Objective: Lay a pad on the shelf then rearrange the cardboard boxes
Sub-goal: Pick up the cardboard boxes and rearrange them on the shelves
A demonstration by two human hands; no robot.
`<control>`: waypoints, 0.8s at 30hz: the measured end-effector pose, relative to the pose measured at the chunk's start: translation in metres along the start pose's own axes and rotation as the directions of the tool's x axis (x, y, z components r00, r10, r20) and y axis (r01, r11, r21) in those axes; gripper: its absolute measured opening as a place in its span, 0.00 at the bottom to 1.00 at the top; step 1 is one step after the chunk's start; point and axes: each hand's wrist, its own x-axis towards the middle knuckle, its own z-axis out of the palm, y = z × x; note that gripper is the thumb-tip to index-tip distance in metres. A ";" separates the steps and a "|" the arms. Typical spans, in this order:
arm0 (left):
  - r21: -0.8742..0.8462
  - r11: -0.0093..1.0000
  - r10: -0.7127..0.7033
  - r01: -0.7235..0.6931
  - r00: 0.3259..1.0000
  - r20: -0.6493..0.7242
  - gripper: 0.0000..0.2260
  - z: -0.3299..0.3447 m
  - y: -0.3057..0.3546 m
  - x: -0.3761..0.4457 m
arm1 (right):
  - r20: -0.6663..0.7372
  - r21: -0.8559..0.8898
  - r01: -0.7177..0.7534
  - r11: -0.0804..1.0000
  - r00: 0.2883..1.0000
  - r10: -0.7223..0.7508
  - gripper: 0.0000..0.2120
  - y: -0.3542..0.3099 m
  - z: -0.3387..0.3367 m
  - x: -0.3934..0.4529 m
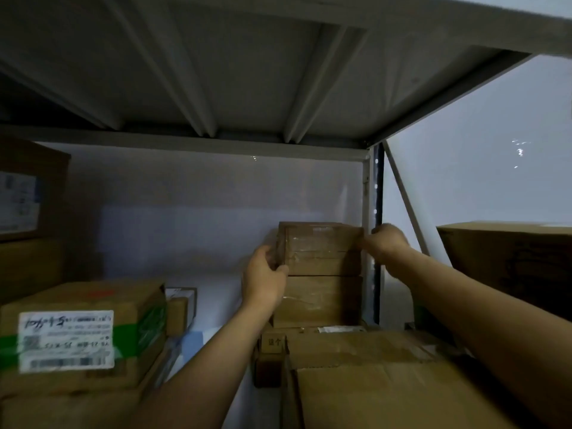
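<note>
Hands both up on the small cardboard box (320, 247), top one of a stack at the back right of the shelf bay. Left hand (266, 274) grips its left edge: thumb curled onto the front face, the other fingers wrapped round the side and out of view. Right hand (385, 241) is at the box's upper right corner, fingers curled toward it; looks like a pinch on the edge, but motion blur there makes the contact hard to confirm. Directly below the left thumb sits a second small box (317, 301), taped across its front, with the gripped box resting on top of it or just about. Both stand against the white back wall, right next to the shelf upright (373, 243) that the right-hand knuckles are nearly touching. Under the forearms, nearer the camera, a large cardboard box (371, 382) with its flaps up. White pad (216, 301) lies on the shelf floor left of the left wrist, running back to the wall. Far left of the left hand, a labelled box (83, 332) with green tape, stacked on other cartons. Beyond the upright, right of the right hand, another big carton (510, 258). Metal shelf deck (247, 72) overhead.
</note>
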 end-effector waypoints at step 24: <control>0.326 0.905 -0.062 0.272 0.844 -0.532 0.20 -0.227 -0.025 -0.056 | 0.749 0.002 0.231 0.973 0.645 -0.155 0.50 -0.148 0.168 -0.170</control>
